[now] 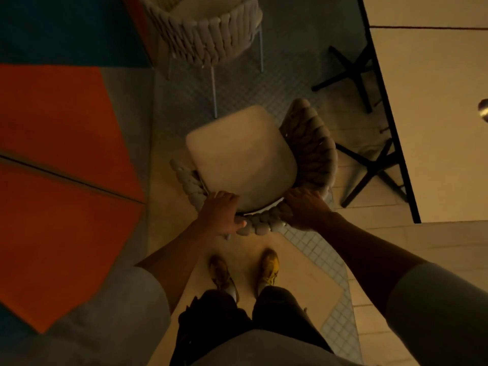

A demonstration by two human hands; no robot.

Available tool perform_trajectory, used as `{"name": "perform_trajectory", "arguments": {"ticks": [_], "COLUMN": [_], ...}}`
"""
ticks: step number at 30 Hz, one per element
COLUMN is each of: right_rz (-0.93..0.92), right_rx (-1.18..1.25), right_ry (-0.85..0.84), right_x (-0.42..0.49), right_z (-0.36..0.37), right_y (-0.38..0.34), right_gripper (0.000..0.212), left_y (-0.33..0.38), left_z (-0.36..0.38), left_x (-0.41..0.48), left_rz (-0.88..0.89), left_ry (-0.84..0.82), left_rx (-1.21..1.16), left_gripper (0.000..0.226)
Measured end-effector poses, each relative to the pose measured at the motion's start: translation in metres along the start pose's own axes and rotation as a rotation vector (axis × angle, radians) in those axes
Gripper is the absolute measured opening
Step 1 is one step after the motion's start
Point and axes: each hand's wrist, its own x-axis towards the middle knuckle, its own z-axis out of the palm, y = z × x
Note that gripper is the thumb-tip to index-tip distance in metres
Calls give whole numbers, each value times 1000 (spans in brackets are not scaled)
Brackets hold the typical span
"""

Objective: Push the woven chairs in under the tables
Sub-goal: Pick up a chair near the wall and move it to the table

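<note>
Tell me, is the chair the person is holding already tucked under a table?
No, the held chair stands in the open aisle, its seat fully visible between the tables.

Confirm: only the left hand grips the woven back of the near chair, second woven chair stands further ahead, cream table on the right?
Not quite. The head view shows both hands on the woven back of the near chair: the left hand and the right hand each grip it. The rest holds: the second woven chair stands further ahead and the cream table is on the right.
</note>
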Motion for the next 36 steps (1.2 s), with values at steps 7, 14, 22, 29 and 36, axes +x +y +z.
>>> {"name": "perform_trajectory", "arguments": {"ticks": [7,14,22,29,36], "right_rz": [-142,-170,-169,-198,-231], "right_rx": [-123,-172,-161,-142,-119], "right_ry": [19,-8,-54,-23,-43], "right_x": [9,20,32,41,57], "right_z": [36,68,90,80,78], "right_y": [15,27,13,-8,-23], "right_gripper": [74,80,93,85,84], "left_y": [41,51,43,24,-31], "left_z": [85,126,130,125,112], "left_x": [15,41,45,37,17], "left_rz": [73,23,0,46,108], "left_ry": [-124,-185,-88,-53,-1], "left_rx": [10,-27,23,3,63], "left_gripper": [87,65,30,32,38]}}
